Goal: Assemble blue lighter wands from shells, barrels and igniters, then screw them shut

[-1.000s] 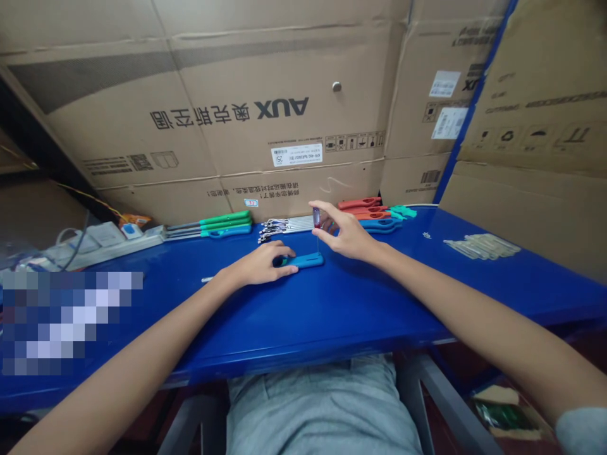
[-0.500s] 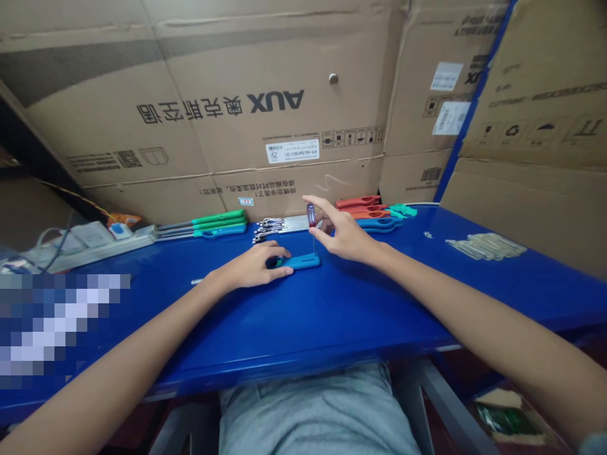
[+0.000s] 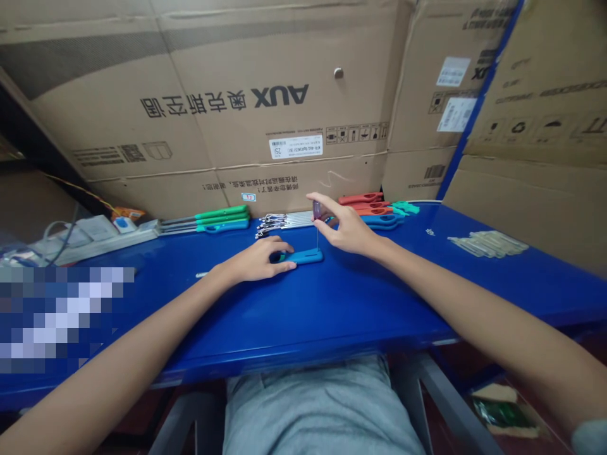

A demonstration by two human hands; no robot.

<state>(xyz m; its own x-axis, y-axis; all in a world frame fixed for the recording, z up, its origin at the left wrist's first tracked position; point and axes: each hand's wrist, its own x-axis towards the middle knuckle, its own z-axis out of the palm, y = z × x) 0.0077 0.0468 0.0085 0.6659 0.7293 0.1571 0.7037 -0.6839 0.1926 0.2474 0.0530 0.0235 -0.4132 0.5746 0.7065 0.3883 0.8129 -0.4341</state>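
Observation:
On the blue table (image 3: 303,316), a blue plastic handle (image 3: 309,256) lies flat, its slotted end to the right. My left hand (image 3: 262,259) grips its left part, thumb in front and fingers behind. A thin metal rod, partly hidden by my fingers, sticks out left of that hand. My right hand (image 3: 349,227) holds a small screwdriver (image 3: 317,210) upright by its purplish clear grip, between thumb and fingers. The thin shaft points straight down, its tip at the right end of the blue handle.
Behind my hands lie green-handled tools with metal rods (image 3: 222,218), a bundle of metal rods with wires (image 3: 296,220), red handles (image 3: 363,199) and blue handles (image 3: 379,221). Clear plastic pieces (image 3: 490,244) lie right, a power strip (image 3: 109,243) left. Cardboard (image 3: 237,57) walls the back.
The whole view has shifted slightly. Both hands keep their hold, and the right fingers have turned a little around the screwdriver grip. The blue handle has not visibly moved on the table.

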